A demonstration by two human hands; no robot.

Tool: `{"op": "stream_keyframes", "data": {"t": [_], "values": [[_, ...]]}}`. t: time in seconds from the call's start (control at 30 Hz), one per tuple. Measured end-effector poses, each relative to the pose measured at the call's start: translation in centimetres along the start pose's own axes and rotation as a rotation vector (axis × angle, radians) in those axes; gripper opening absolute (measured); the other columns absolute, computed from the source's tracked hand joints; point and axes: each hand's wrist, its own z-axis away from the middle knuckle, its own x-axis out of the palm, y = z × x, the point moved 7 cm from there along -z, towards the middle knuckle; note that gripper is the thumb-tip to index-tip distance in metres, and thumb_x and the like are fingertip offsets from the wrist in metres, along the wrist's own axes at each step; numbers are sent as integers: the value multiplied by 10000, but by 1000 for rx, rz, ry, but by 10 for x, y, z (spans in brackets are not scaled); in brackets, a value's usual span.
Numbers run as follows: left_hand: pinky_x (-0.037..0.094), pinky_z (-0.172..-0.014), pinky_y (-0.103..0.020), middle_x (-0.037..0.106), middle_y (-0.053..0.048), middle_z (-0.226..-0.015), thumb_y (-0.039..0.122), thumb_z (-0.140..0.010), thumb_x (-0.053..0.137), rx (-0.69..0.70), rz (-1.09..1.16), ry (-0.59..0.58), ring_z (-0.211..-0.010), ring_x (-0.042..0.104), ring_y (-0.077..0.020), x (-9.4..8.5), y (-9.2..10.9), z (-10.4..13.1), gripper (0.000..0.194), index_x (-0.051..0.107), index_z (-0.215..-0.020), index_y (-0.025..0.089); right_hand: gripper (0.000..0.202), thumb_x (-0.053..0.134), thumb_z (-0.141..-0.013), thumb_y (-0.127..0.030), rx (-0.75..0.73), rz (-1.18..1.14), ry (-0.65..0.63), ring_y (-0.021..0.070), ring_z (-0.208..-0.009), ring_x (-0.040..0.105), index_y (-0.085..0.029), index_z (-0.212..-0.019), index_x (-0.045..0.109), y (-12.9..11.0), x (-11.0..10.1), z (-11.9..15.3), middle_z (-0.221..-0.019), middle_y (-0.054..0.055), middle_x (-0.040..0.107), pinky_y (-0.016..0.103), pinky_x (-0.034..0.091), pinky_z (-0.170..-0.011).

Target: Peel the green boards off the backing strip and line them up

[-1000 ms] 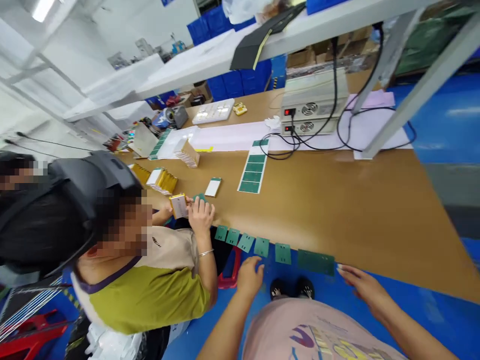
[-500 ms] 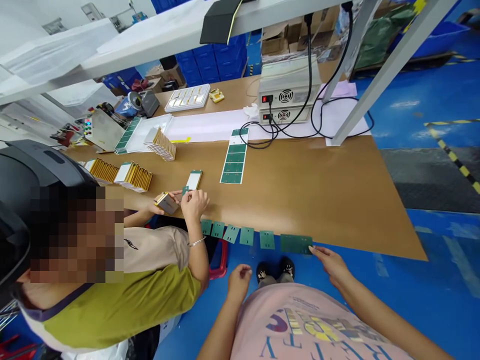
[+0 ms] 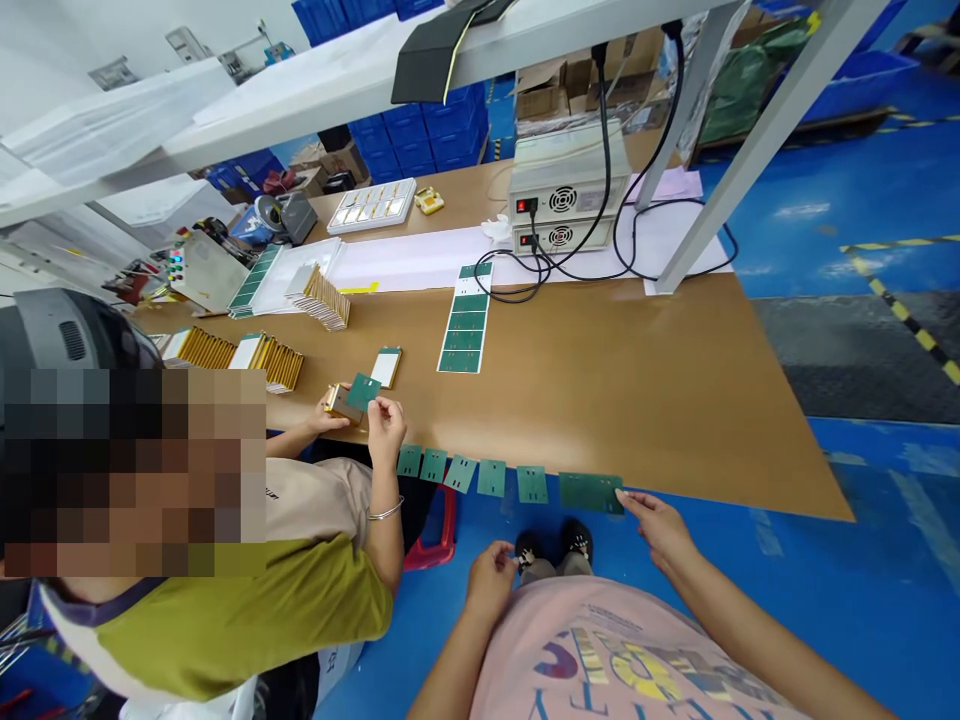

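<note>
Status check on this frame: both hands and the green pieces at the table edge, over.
Right hand open, fingertips at the end green piece. Left hand loosely curled, holding nothing, below the table edge. Co-worker's hand holds a green piece further left.

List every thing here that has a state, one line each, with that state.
right hand: open, fingertips at the end green piece
left hand: loosely curled, holding nothing, below the table edge
green pieces: in a row overhanging the table edge
power units: stacked, red switches lit
co-worker's hand: pinching a green piece
gold cells: stacked upright in rows
</note>
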Motion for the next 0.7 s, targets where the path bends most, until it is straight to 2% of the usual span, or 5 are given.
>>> {"op": "stream_keyframes", "data": {"t": [0.1,0.27,0.5,0.6,0.7], "values": [[384,-844,-337,593,-50,-961,183,-722,460,149,-115,-8,-908,512,-178,-1,31,4,304,558,-1010,202,371,673,-407,-450,40,-29,17,127,-547,473,-141,-590,577,1,1,0,-560,7,569,261,359,-552],[162,-1005,-495,441,-58,-1254,286,-797,423,696,-579,-40,-1167,333,-232,29,111,-6,424,399,-1217,227,351,674,-414,-437,14,-51,13,125,-569,482,-142,-581,581,-2,1,1,-575,4,576,262,372,-607],[-53,-1002,-555,381,-40,-1310,394,-821,366,792,-704,66,-1240,217,-269,53,145,-25,474,351,-1255,205,340,654,-424,-449,-49,37,-13,148,-563,505,-143,-562,593,-6,0,-2,-568,25,601,277,384,-588],[10,-1015,-550,397,-28,-1298,428,-824,331,668,-658,176,-1231,248,-250,23,129,-28,473,337,-1259,242,348,647,-421,-462,-42,85,-33,170,-591,526,-149,-566,601,-6,-2,-1,-582,38,612,284,389,-588],[171,-1012,-485,377,-134,-1295,384,-849,272,264,-577,503,-1211,284,-261,-49,91,-37,500,313,-1270,119,339,651,-416,-459,0,109,-59,191,-628,538,-158,-565,604,-3,-4,-1,-600,50,618,284,392,-578]]}}
